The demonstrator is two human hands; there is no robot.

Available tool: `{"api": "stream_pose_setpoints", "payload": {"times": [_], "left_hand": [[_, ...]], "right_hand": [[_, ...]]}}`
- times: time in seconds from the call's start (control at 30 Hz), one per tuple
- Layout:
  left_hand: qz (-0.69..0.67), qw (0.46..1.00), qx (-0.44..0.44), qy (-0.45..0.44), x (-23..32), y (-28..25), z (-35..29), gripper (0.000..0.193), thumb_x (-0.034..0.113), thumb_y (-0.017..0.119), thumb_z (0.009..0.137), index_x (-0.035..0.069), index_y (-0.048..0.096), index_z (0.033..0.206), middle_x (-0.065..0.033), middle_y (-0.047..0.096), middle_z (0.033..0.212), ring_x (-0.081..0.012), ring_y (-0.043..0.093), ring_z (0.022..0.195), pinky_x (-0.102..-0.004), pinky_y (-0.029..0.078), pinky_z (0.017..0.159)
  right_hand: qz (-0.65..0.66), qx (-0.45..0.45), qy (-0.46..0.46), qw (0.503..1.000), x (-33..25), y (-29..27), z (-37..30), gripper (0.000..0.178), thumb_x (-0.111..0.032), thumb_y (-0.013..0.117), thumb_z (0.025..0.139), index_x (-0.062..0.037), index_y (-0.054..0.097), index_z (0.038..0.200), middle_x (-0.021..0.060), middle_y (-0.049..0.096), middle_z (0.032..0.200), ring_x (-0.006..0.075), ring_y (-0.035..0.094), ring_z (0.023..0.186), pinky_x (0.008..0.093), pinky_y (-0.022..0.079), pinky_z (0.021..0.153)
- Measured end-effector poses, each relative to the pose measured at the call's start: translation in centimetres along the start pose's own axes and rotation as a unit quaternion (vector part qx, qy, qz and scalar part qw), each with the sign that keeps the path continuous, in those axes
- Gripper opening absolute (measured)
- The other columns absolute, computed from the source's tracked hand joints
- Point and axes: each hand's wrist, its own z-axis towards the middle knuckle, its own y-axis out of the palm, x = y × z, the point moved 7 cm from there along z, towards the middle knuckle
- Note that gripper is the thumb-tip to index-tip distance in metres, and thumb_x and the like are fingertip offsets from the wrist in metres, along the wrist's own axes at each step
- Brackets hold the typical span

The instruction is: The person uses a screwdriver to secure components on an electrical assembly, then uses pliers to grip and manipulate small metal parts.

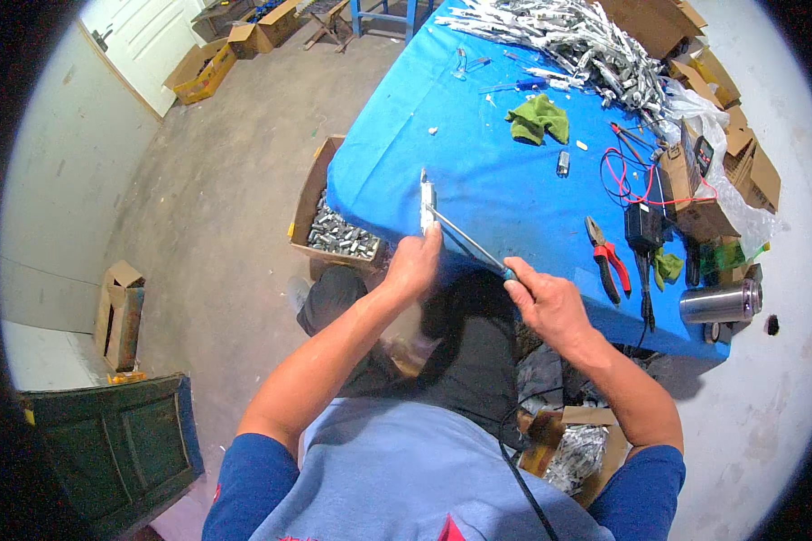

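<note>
At the near edge of a blue table point(383, 144), the left hand's point(415, 263) fingers are pinching a slim whitish piece point(427, 200), apparently steadying it against the long-shafted tool point(472, 242) the right hand point(550, 307) is gripping.

Smooth metal screwdriver shaft point(467, 238), matt cloth table cover point(379, 144), glossy metal cup point(717, 305), dull cardboard box point(117, 316)

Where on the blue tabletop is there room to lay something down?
Blue cloth lies mostly bare left of the green rag, and between the left hand's white piece and red-handled pliers. Crowded: the far end, under heaped pale strips, and the right edge, around the black adapter and metal tumbler.
</note>
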Motion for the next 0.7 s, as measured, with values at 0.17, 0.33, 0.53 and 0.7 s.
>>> {"api": "stream_pose_setpoints", "payload": {"times": [0.17, 0.33, 0.53, 0.7], "left_hand": [[-0.004, 1.0, -0.007, -0.014, 0.2, 0.0, 0.0, 0.079, 0.06, 0.039, 0.098, -0.013, 0.062, 0.075, -0.0294, 0.06, 0.067, -0.0427, 0.062, 0.069, -0.0517, 0.045, 0.068], [-0.031, 1.0, 0.004, -0.003, -0.7, -0.3, 0.6, 0.076, 0.057, 0.043, 0.098, -0.012, 0.062, 0.074, -0.023, 0.06, 0.064, -0.0342, 0.061, 0.066, -0.0493, 0.044, 0.064], [-0.053, 0.998, -0.02, -0.042, 1.3, -1.6, -1.3, 0.067, 0.057, 0.047, 0.097, -0.001, 0.056, 0.067, -0.006, 0.052, 0.062, -0.0188, 0.047, 0.058, -0.0395, 0.037, 0.054], [-0.048, 0.999, -0.018, -0.011, 1.1, -1.9, -1.6, 0.069, 0.062, 0.047, 0.096, 0.001, 0.055, 0.063, -0.0024, 0.049, 0.06, -0.0157, 0.043, 0.055, -0.0369, 0.035, 0.051]], "right_hand": [[-0.082, 0.069, -0.038, 0.994, -1.0, 1.4, -1.2, 0.036, -0.028, 0.062, 0.094, -0.0145, 0.055, 0.127, 0.0157, 0.06, 0.065, 0.0362, 0.063, 0.059, 0.0465, 0.05, 0.05], [-0.149, 0.068, -0.045, 0.986, -1.1, 1.8, -1.6, 0.039, -0.028, 0.061, 0.094, -0.0136, 0.055, 0.13, 0.0172, 0.06, 0.066, 0.034, 0.064, 0.061, 0.0444, 0.051, 0.051], [0.26, -0.12, 0.179, 0.941, 1.3, 0.8, 0.3, 0.037, -0.033, 0.057, 0.097, -0.0123, 0.062, 0.128, 0.0063, 0.062, 0.069, 0.0134, 0.058, 0.056, 0.0312, 0.046, 0.053], [0.407, -0.225, 0.254, 0.848, 2.0, -0.3, 0.8, 0.047, -0.039, 0.056, 0.097, -0.0138, 0.056, 0.137, -0.0001, 0.061, 0.076, 0.0047, 0.051, 0.052, 0.0201, 0.037, 0.041]]}}
